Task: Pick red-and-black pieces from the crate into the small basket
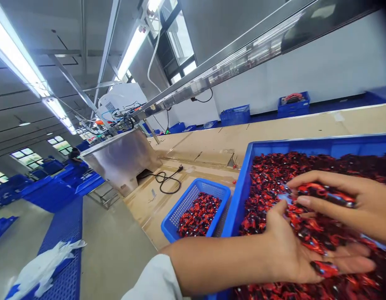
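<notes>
A large blue bin [239, 200] on the right is heaped with small, shiny red-and-black plastic pieces [267, 177]. Over it my left hand [300, 260] lies palm up, fingers stretched and slightly cupped, with several of the pieces resting on the palm and fingers. From the right my right hand [358, 204] reaches in just above it, thumb and fingers curved around several more pieces. The exact shape of the pieces is too small and blurred to make out. To the left of the bin stands a smaller blue perforated basket [170, 221], partly filled with similar pieces.
A cardboard-covered bench [217, 143] bears both containers, a coiled black power cable [170, 191] and a metal machine housing [124, 162]. A long metal rail [211, 77] crosses overhead. Blue crates [235, 116] line the wall; a person [74, 154] is far left.
</notes>
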Tool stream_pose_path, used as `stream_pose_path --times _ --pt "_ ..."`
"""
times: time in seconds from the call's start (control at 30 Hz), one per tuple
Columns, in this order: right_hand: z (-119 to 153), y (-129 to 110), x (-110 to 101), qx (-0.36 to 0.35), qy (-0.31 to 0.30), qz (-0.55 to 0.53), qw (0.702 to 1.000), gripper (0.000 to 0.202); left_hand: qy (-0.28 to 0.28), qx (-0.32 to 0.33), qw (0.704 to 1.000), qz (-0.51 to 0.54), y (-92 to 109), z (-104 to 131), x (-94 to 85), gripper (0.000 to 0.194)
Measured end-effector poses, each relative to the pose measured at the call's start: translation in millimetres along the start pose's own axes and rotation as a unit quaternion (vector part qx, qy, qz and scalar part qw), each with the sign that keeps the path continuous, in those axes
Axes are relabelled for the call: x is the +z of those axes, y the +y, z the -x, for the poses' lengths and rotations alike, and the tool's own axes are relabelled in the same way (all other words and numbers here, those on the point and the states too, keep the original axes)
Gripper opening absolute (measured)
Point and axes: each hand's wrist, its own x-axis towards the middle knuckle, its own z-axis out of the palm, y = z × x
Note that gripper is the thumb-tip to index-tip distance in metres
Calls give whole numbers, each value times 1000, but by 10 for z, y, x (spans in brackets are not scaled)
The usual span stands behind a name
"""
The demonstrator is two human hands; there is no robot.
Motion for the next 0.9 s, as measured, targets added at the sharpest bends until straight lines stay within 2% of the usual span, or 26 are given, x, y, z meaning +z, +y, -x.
stream_pose_path --times 0.1,0.23,0.37,0.47,0.63,0.7,0.77,0.9 --pt "82 -221 -78 -77 28 -21 996 53 25 -18 999 27 123 87 57 74" --pt "202 -407 -141 -162 56 1 985 47 66 -32 997 31 260 251 182 74" --pt "267 -479 -184 -238 97 -12 966 32 41 -41 997 43 359 378 262 75" --pt "280 -520 -168 -253 100 -33 962 28 27 -51 998 39 400 416 272 64" --pt "306 -558 -94 -191 83 -107 972 38 34 -63 997 9 414 339 186 55" --pt "319 -557 -92 -193 105 -108 970 43 11 -87 996 -2 412 295 142 54" --pt "331 -549 -105 -225 145 -85 960 42 -18 -95 995 2 409 273 115 47" --pt "363 -514 -132 -256 215 -43 941 37 -65 -70 995 13 396 294 120 27"
